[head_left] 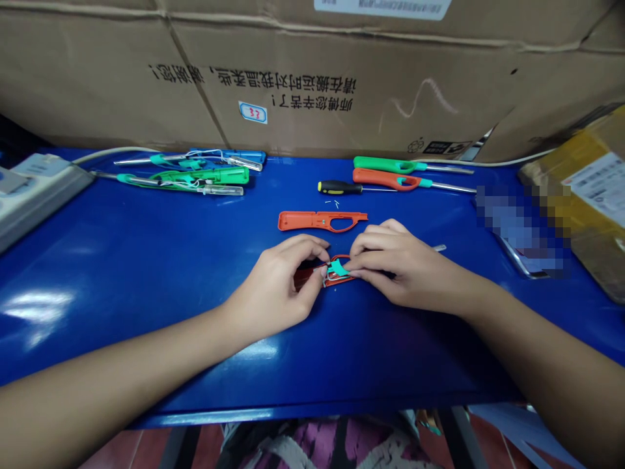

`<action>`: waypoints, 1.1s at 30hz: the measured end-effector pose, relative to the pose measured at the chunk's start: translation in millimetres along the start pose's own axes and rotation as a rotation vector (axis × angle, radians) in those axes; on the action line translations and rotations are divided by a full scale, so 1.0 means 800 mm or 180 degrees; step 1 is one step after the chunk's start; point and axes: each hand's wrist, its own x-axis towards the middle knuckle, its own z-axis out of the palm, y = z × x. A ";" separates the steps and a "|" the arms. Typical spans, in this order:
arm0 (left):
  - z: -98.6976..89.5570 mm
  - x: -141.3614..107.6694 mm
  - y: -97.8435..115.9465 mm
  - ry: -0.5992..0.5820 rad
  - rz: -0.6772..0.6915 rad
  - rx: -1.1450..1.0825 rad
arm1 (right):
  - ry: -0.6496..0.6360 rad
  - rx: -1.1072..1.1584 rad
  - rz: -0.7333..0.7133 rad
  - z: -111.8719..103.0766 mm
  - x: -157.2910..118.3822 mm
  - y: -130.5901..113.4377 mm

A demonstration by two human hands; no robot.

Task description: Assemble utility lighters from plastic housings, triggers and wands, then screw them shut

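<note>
An open orange lighter half [336, 281] lies on the blue table, with a teal trigger piece [338, 268] and a thin white wire in it. My left hand [288, 277] is closed at the left of the teal piece, thumb and fingertips pinching at the parts there; what exactly they grip is too small to tell. From the right, my right hand [395, 264] pinches the right side of the teal piece. A metal tube tip [440, 247] sticks out beyond my right hand. Just behind, the other orange shell half [322, 221] lies apart.
Behind are a black-yellow screwdriver [339, 187], tiny white bits, closed green [383, 163] and orange [385, 178] lighters, and opened blue [254, 156] and green [229, 176] ones. A power strip [43, 192], phone [522, 251], taped box [586, 189] and large carton [293, 52] surround them.
</note>
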 end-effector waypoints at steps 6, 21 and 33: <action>0.000 -0.001 0.001 -0.0153 0.0120 0.0047 | 0.0030 -0.0119 -0.0036 -0.003 0.001 -0.002; -0.002 0.001 -0.001 -0.0300 0.0196 -0.0016 | -0.0054 -0.0374 -0.0128 -0.005 0.000 -0.009; 0.001 0.003 -0.002 -0.0235 0.0227 0.0051 | -0.0179 -0.0635 -0.0217 -0.011 -0.002 -0.012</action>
